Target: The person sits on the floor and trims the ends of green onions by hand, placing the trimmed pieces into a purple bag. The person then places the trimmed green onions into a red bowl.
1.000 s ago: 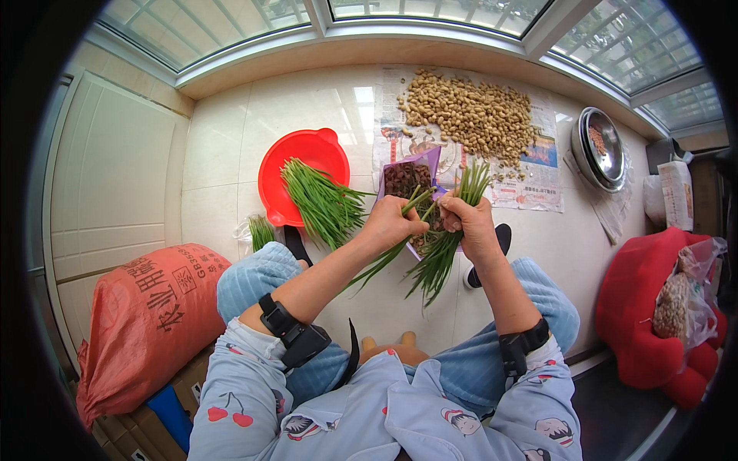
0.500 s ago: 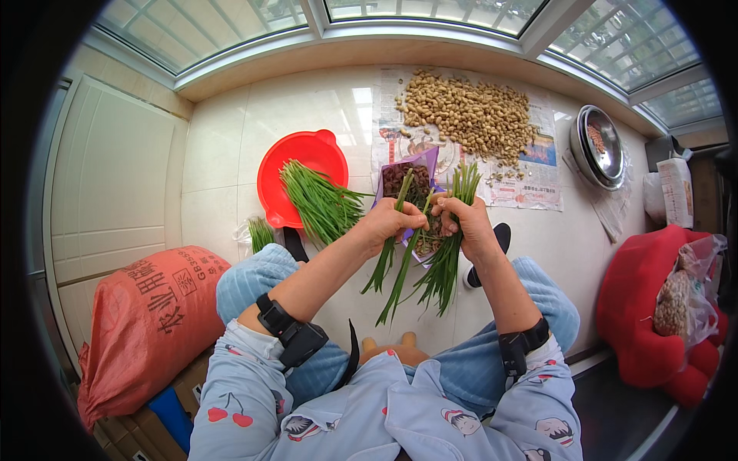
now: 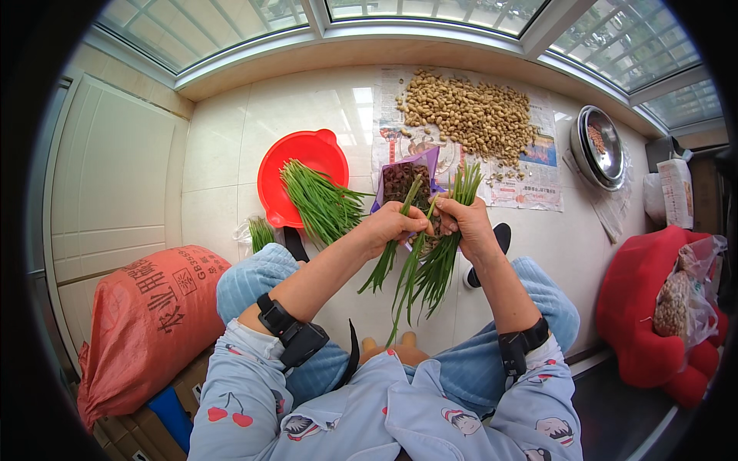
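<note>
Pale floor tiles [image 3: 215, 146] stretched below the windows [image 3: 430, 8], peanuts [image 3: 469, 111] heaped on newspaper [image 3: 530, 194] ahead of me. My left hand [image 3: 390, 226] had its fingers pinched on a small bunch of green stalks [image 3: 378, 270]; my right hand [image 3: 470, 221] was clamped around a thicker bunch [image 3: 440, 265]. Both hung just in front of a purple-edged container [image 3: 433, 160]. More greens [image 3: 319, 196] leaned out of the red basin [image 3: 300, 144].

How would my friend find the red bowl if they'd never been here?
Find the newspaper with peanuts below the windows. Left of it, on the floor, sits the red bowl. Unlike the silvery bowls at far right, it's bright red, with long greens hanging over its rim.
</note>
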`<state>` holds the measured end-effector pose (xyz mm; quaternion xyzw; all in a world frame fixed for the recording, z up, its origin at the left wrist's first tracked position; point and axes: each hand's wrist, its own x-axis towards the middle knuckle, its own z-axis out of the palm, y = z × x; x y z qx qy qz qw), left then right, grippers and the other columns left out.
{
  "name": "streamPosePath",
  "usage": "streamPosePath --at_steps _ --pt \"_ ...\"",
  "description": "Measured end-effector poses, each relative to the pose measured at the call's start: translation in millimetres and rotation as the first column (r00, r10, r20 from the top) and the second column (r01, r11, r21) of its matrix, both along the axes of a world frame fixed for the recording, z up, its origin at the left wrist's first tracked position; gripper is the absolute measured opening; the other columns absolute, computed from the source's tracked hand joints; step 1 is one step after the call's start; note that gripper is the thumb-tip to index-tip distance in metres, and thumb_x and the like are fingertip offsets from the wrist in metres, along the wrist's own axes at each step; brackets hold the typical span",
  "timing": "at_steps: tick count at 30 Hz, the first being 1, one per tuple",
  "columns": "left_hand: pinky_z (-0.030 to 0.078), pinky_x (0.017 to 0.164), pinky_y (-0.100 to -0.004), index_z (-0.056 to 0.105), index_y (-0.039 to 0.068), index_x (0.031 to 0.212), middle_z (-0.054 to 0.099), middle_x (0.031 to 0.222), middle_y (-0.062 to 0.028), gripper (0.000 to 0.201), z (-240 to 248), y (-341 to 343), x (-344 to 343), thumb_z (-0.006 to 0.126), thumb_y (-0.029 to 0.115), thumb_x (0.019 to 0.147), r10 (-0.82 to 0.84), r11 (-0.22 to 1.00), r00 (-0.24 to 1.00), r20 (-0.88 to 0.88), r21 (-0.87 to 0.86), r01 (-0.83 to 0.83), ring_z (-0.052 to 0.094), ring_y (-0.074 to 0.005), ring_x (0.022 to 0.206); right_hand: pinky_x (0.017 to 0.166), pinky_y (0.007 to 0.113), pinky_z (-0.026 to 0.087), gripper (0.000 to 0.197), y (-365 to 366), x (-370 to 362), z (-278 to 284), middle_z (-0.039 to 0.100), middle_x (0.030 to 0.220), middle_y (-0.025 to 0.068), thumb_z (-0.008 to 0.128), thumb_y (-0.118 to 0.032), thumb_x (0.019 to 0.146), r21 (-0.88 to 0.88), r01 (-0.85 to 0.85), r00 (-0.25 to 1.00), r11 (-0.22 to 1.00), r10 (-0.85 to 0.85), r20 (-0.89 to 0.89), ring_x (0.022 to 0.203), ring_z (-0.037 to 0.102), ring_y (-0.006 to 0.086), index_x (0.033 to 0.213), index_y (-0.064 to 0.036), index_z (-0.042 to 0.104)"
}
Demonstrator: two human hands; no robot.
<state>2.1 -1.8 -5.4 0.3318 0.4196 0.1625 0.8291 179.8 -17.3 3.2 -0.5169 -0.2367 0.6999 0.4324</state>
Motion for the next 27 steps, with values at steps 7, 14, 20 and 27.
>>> streamPosePath --at_steps 7,14,20,27 --pt "0.031 0.046 -0.0212 0.064 0.007 0.076 0.055 0.064 0.0037 0.015 -1.8 -0.5 -0.2 0.057 0.016 0.085 0.006 1.0 1.0 -0.012 0.0 -0.006 0.036 -0.0042 0.047 0.043 0.02 0.035 0.007 -1.0 -2.8 1.1 0.056 0.061 0.0021 0.059 -0.006 0.081 0.056 -0.016 0.998 0.998 0.012 0.067 0.045 0.043 0.0054 0.082 0.0015 0.061" --pt "0.031 0.045 -0.0192 0.063 0.003 0.079 0.057 0.069 -0.0007 0.017 -8.8 0.9 -2.6 0.055 0.016 0.087 0.027 0.996 0.996 0.089 -0.09 -0.019 0.035 -0.0033 0.044 0.043 0.02 0.035 0.007 -0.8 -3.6 3.0 0.056 0.063 0.0026 0.058 -0.006 0.081 0.038 0.002 0.999 0.999 -0.003 0.046 0.046 0.044 0.0057 0.082 0.0008 0.061" --pt "0.032 0.045 -0.0193 0.063 0.003 0.079 0.058 0.069 -0.0011 0.017 -9.7 1.0 -2.7 0.055 0.016 0.087 0.029 0.997 0.998 0.064 -0.077 -0.024 0.036 -0.0035 0.044 0.043 0.02 0.034 0.008 1.8 -2.3 4.7 0.057 0.063 0.0025 0.061 -0.008 0.081 0.053 -0.004 0.995 0.999 -0.002 0.103 0.045 0.043 0.0056 0.081 0.0 0.062" --pt "0.032 0.046 -0.0197 0.063 0.003 0.078 0.058 0.069 -0.0016 0.016 -9.6 -0.2 -2.1 0.055 0.015 0.087 0.018 0.997 0.998 0.057 -0.081 -0.013 0.036 -0.0036 0.044 0.043 0.018 0.034 0.01 0.4 -3.1 -0.4 0.058 0.064 0.0031 0.062 -0.007 0.082 0.079 0.005 0.999 0.997 -0.008 0.041 0.046 0.044 0.0051 0.086 0.0016 0.063"
